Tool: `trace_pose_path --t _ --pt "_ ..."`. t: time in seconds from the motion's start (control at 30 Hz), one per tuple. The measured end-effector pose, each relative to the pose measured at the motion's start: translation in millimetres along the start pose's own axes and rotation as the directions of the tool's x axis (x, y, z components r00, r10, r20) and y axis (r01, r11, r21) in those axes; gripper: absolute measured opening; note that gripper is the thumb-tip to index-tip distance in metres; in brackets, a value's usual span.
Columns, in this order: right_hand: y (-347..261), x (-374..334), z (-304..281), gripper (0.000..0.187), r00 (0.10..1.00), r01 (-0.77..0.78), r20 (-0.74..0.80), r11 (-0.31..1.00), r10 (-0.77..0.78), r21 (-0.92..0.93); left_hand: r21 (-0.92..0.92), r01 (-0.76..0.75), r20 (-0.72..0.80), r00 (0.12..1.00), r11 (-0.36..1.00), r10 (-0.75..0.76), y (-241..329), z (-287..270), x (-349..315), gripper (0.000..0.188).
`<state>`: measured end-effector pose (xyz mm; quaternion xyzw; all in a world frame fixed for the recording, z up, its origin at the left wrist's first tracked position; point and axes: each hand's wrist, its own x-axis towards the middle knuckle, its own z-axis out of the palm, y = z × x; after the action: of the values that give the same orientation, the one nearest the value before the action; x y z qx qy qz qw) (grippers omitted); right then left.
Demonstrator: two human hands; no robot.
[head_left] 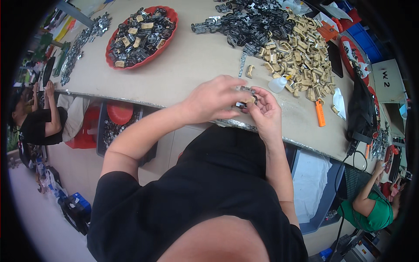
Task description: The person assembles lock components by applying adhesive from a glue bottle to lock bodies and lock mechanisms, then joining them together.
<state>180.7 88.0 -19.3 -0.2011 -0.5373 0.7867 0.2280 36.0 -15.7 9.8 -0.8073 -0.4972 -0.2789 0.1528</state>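
Observation:
My left hand (214,98) and my right hand (265,111) meet over the front edge of the beige table (192,65). Together they pinch a small assembly (245,98) made of a black plastic piece and a tan piece. Both hands close their fingers on it, and much of it is hidden by the fingers. Just beyond my hands lie a loose tan piece (249,71) and a small white bottle (278,84).
A pile of tan pieces (301,56) and a heap of black wheeled parts (244,22) lie at the far right. A red oval tray (142,37) of mixed parts sits far left. An orange cutter (320,113) lies at right. Other people sit at both sides.

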Motion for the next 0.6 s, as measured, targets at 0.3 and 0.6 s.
trace_pose_path --t 0.3,0.6 --pt "5 0 2 0.035 0.999 0.045 -0.005 0.999 -0.045 -0.023 -0.821 0.565 0.422 0.5 -0.084 -0.756 19 24 1 0.038" --pt "9 0 2 0.035 0.997 0.078 -0.021 0.99 -0.081 -0.119 -0.836 0.541 0.404 0.498 -0.09 -0.767 17 33 -6 0.036"
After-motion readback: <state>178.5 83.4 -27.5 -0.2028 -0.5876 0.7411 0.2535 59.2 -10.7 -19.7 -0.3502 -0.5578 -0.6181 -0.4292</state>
